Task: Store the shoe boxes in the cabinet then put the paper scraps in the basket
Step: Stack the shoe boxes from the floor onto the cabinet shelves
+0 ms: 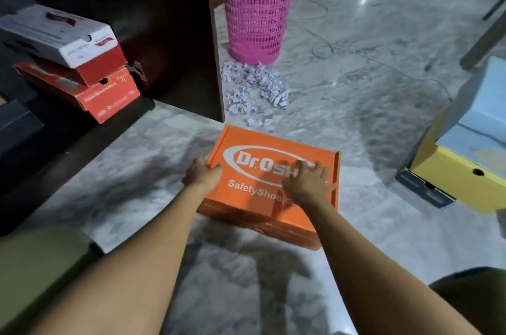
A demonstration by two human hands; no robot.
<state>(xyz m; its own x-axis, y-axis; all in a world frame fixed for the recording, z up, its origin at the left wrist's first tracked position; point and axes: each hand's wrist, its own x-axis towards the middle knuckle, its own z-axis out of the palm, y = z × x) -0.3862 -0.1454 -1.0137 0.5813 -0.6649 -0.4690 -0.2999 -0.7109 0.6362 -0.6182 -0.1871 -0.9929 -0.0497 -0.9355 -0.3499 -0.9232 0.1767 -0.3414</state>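
head view | orange shoe box (260, 148) lies flat on the floor, near the open cabinet (164, 19) | left hand (202, 174) grips its left edge; right hand (308, 181) rests on the lid, fingers spread | judged: stiff cardboard, probably light, lid smooth, so clasp both side walls.

Bare forearms (164, 238); olive-green legwear (41, 260), prob. trousers; rt knee (473, 296) shadowed.
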